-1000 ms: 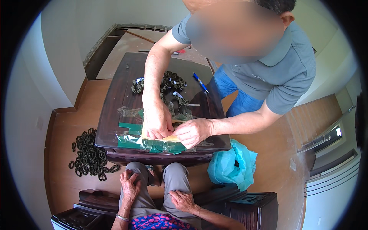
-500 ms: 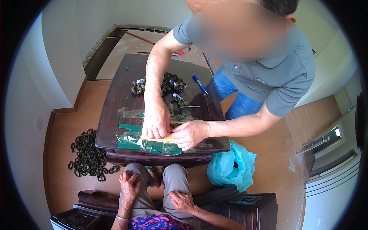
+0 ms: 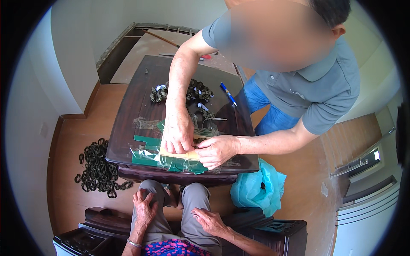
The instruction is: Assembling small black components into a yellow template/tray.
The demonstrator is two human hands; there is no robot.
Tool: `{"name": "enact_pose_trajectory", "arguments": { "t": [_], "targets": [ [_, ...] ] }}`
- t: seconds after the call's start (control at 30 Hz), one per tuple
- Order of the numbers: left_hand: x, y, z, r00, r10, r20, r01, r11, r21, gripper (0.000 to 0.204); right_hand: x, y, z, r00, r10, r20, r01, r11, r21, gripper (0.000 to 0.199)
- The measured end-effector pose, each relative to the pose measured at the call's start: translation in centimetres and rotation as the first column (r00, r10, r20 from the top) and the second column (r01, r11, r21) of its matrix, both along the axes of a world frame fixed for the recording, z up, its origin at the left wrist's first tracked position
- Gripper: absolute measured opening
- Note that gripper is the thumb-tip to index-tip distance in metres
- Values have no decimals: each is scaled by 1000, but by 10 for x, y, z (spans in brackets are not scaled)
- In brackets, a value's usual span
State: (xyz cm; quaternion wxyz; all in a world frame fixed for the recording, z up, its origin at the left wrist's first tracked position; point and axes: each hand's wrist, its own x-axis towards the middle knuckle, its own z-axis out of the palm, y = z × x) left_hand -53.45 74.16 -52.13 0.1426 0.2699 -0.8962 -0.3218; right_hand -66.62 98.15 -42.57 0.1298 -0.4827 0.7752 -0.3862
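Observation:
My left hand point(image 3: 144, 208) lies on my left thigh with its fingers apart. On my right thigh rests my right hand point(image 3: 211, 222), its fingers stretched out. Neither hand holds anything. In front of me a co-worker leans over the dark wooden table point(image 3: 136, 98). Both of that person's hands are at a pale yellow board point(image 3: 188, 155) on a green sheet point(image 3: 145, 159) under clear tape. Their fingers pinch at a dark strand there, partly hidden by the hands. Beyond them lie bundles of dark olive rings point(image 3: 198, 90) tied with pale strips.
A heap of dark olive rings point(image 3: 97, 166) lies on the floor left of the table. A turquoise plastic bag point(image 3: 260, 187) stands right of it. A blue pen point(image 3: 228, 94) and a thin pale-handled tool point(image 3: 218, 119) lie on the tabletop. Dark wooden furniture point(image 3: 277, 239) flanks me.
The view has shifted slightly. My right hand's fingers have straightened a little on the thigh; my left hand stays put. The co-worker's hands remain at the board.

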Motion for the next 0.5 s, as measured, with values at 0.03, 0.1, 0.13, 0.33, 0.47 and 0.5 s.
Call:
{"name": "enact_pose_trajectory", "arguments": {
  "t": [0.03,0.1,0.13,0.33,0.47,0.5],
  "targets": [
    [-1,2,1,1000,5,25,-4,999,-37,57,-2,0,8,993,51,-106,-46,998,50,40],
    [-2,7,7,994,3,109,5,998,-69,63,-2,4,11,984,65,-164,-43,991,130,41],
    [-4,8,10,983,2,185,17,995,-103,69,-3,5,11,970,81,-230,-33,978,207,42],
    [-5,3,-1,970,-59,234,63,998,-12,76,27,28,-23,989,-60,-135,93,963,252,35],
    [-6,4,1,971,-54,232,57,998,-6,77,37,37,-33,996,-84,-22,87,945,314,32],
    [-6,4,2,971,-54,234,56,998,-3,77,38,42,-42,996,-68,-58,80,965,250,31]
  ]
}}
